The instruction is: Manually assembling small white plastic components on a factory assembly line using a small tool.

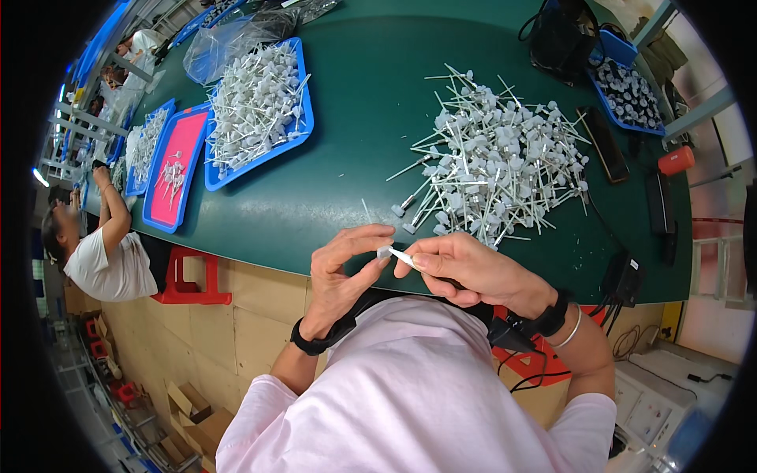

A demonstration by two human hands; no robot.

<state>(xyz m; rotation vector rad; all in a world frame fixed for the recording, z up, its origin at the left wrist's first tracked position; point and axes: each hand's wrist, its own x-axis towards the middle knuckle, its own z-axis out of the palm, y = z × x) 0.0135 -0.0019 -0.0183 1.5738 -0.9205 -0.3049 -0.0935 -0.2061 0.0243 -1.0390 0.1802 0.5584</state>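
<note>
My left hand [347, 262] pinches a small grey-white plastic piece [384, 252] between thumb and fingertips, just past the table's near edge. My right hand [473, 272] is closed around a slim tool with a tapered white tip [403, 257]; its dark rear part is mostly covered by my fingers. That tip meets or nearly meets the small piece; I cannot tell which. Beyond my right hand lies a large heap of thin white stems with whitish plastic heads [505, 158]. A few such pieces lie loose at the heap's near left side.
On the green table [363, 102] stand a blue tray full of stemmed parts [308, 118] and a pink-lined tray [167, 206]. A phone [603, 146], black bag [561, 39] and another filled tray [629, 91] are at right. Someone in white [110, 256] sits at left.
</note>
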